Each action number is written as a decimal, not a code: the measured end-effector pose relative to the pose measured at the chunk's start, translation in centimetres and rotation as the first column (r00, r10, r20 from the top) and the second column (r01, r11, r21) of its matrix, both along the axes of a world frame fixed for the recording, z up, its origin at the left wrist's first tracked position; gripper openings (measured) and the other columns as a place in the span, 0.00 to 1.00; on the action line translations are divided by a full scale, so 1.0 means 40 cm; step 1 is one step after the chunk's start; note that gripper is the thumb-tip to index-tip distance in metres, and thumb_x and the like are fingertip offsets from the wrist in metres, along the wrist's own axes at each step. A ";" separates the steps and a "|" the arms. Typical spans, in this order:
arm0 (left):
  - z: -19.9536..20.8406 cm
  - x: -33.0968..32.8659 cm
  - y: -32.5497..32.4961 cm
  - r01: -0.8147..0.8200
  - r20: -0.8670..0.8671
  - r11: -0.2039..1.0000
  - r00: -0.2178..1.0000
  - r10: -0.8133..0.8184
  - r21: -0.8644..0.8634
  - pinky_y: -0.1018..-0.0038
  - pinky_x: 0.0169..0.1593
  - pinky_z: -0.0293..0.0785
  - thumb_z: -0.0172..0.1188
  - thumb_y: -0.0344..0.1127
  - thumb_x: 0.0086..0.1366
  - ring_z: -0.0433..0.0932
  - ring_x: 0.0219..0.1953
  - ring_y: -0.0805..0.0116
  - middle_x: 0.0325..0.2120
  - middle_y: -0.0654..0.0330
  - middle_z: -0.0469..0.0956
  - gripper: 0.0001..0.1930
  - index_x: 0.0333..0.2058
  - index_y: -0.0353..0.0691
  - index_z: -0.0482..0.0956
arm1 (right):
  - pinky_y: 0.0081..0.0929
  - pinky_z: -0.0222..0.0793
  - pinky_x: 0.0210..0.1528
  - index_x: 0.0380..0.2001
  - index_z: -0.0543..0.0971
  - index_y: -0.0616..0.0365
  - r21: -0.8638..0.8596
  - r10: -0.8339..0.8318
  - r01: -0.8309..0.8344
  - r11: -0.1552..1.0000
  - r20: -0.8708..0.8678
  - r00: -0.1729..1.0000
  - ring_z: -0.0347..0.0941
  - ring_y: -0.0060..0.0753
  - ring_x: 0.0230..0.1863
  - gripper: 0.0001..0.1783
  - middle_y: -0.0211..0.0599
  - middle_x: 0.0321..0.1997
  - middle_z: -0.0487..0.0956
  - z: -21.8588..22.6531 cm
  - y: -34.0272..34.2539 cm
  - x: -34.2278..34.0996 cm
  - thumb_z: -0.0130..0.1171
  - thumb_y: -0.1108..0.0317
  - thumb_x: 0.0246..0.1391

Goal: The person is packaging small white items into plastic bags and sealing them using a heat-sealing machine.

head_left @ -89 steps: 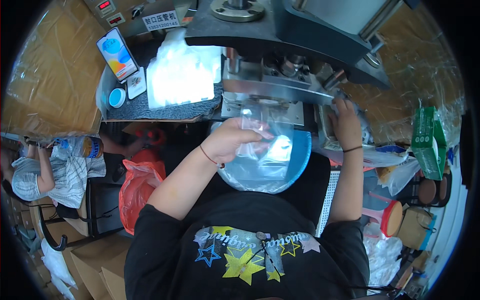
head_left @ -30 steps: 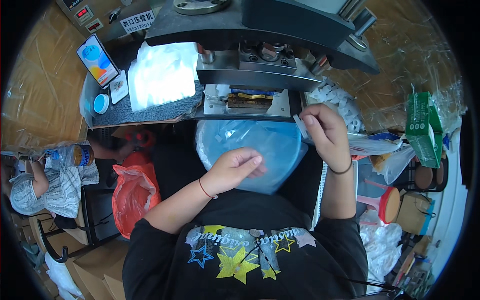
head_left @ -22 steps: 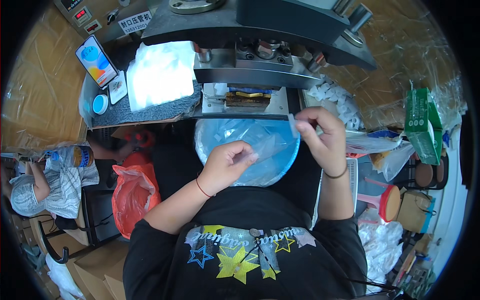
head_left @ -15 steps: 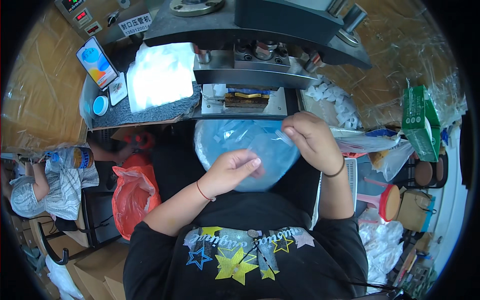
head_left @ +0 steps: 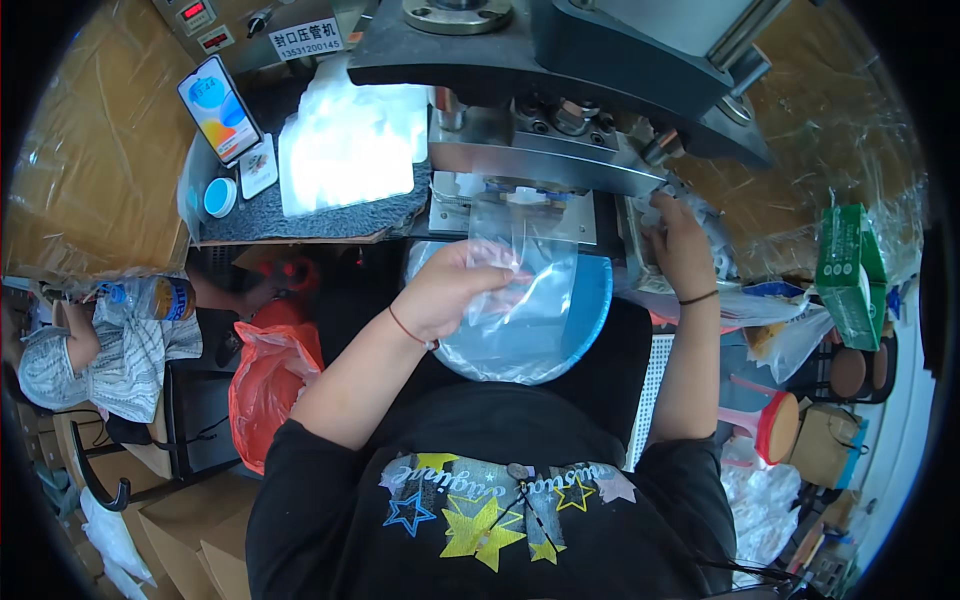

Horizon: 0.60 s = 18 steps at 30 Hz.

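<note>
My left hand [head_left: 440, 290] pinches a clear plastic pouch [head_left: 545, 260] between thumb and fingers. The pouch's far end lies over the lower die plate [head_left: 586, 222] of a press, beneath its raised upper bar [head_left: 545, 165]. Off to the right, my right hand [head_left: 685, 250] reaches into a tray of small white plastic spouts [head_left: 715, 225]. Its thumb and forefinger look apart, and I see nothing between them; the other fingers are partly hidden. Below the pouch is a round blue tub [head_left: 594, 330] with clear plastic in it.
Left of the press, a stack of pale pouches [head_left: 345, 165] lies on a grey cloth [head_left: 385, 212] beside a phone [head_left: 220, 110] and a small round jar [head_left: 219, 197]. A green box [head_left: 845, 265] stands far right. A red bag [head_left: 270, 385] and another person [head_left: 110, 350] are at left.
My left hand has moved the pouch up onto the press's lower plate. My right hand has left the pouch's end and moved right and up to the spouts.
</note>
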State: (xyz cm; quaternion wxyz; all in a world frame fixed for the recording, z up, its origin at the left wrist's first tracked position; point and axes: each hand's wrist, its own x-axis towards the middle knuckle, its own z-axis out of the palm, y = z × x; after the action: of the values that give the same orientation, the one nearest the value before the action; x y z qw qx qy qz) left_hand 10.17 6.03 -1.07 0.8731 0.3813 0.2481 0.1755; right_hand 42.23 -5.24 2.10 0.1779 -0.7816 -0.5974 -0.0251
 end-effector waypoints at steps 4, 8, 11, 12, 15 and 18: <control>-0.004 -0.003 0.012 -0.008 -0.009 1.000 1.000 0.008 0.028 0.73 0.42 0.79 0.59 0.26 0.66 0.82 0.38 0.68 0.37 0.55 0.82 0.09 0.44 0.33 0.78 | 0.44 0.72 0.46 0.48 0.75 0.57 0.053 0.064 -0.065 0.997 0.016 0.998 0.75 0.56 0.44 0.19 0.50 0.44 0.77 -0.023 0.005 0.018 0.62 0.71 0.52; 0.023 -0.088 0.131 -0.158 0.042 0.081 0.650 0.758 0.984 0.59 0.57 0.70 0.55 0.41 0.70 0.74 0.54 0.51 0.51 0.37 0.71 0.27 0.59 0.30 0.61 | 0.43 0.71 0.47 0.46 0.76 0.60 0.004 0.017 -0.017 1.000 -0.033 0.999 0.75 0.56 0.45 0.16 0.51 0.44 0.77 -0.010 -0.018 0.012 0.60 0.72 0.54; -0.011 -0.186 0.214 0.708 -0.266 -0.219 0.506 0.821 0.671 0.52 0.62 0.63 0.62 0.45 0.64 0.63 0.63 0.39 0.58 0.38 0.66 0.33 0.63 0.36 0.63 | 0.43 0.71 0.47 0.50 0.76 0.59 0.139 0.022 -0.039 0.990 0.129 0.991 0.74 0.56 0.43 0.17 0.51 0.42 0.77 -0.014 -0.021 0.017 0.58 0.72 0.56; -0.003 -0.194 0.181 0.665 -0.241 -0.277 0.576 0.781 0.694 0.53 0.63 0.63 0.62 0.44 0.64 0.64 0.63 0.41 0.59 0.40 0.66 0.31 0.62 0.37 0.65 | 0.41 0.71 0.47 0.52 0.75 0.59 0.202 0.004 -0.024 0.979 0.096 0.995 0.74 0.55 0.42 0.18 0.50 0.41 0.76 0.008 -0.032 -0.003 0.57 0.73 0.58; -0.014 -0.224 0.104 0.557 -0.194 -0.314 0.671 0.715 0.769 0.57 0.60 0.67 0.62 0.37 0.65 0.72 0.56 0.45 0.53 0.45 0.74 0.22 0.56 0.38 0.73 | 0.30 0.73 0.42 0.55 0.74 0.59 0.183 -0.028 0.038 0.982 -0.058 0.998 0.77 0.40 0.39 0.18 0.44 0.42 0.76 0.059 -0.090 -0.043 0.52 0.75 0.62; -0.009 -0.223 0.064 -0.293 -0.056 0.469 0.799 0.599 0.833 0.77 0.41 0.76 0.59 0.27 0.67 0.80 0.35 0.71 0.31 0.58 0.81 0.06 0.41 0.33 0.80 | 0.25 0.72 0.39 0.47 0.76 0.61 0.257 0.081 0.020 0.966 -0.374 0.924 0.76 0.29 0.37 0.14 0.38 0.38 0.78 0.083 -0.088 -0.154 0.58 0.73 0.58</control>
State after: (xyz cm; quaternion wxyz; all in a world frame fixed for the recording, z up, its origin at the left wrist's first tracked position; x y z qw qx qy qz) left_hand 1.24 8.58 -1.41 0.4749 0.6701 0.3831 0.4227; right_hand 36.07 -8.77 5.44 0.3905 -0.7323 -0.5553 0.0531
